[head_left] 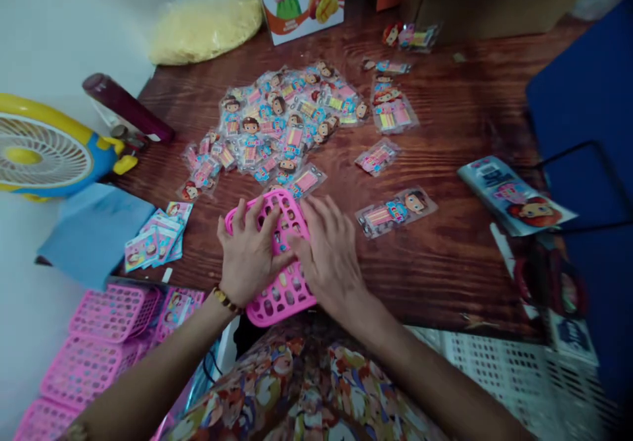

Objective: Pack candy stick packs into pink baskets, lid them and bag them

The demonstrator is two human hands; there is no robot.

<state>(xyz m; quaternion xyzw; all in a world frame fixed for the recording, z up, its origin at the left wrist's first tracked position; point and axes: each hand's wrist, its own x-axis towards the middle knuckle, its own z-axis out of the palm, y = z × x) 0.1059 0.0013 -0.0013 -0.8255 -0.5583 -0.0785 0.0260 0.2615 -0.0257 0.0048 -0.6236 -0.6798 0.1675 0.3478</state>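
Note:
A pink perforated plastic basket (277, 302) lies at the table's front edge, its holed face turned up. My left hand (252, 253) grips its left part, fingers spread over the holed face and far rim, thumb pointing toward the middle. My right hand (329, 256) holds the right side, with its fingers along the rim and the thumb on the holed face. Small coloured bits show through the holes; what they are I cannot make out. Just beyond the basket spreads a pile of clear packets (291, 121) with cartoon-head cards and pink and yellow pieces. One packet (397, 213) lies right of my right hand.
Pink baskets (91, 368) are stacked at lower left, near small printed cards (155, 240) and a blue cloth (99, 230). A yellow-blue fan (47, 151) and dark bottle (128, 108) stand left. Printed sleeves (517, 197) and scissors (548, 279) lie right. A cardboard box (494, 9) stands behind.

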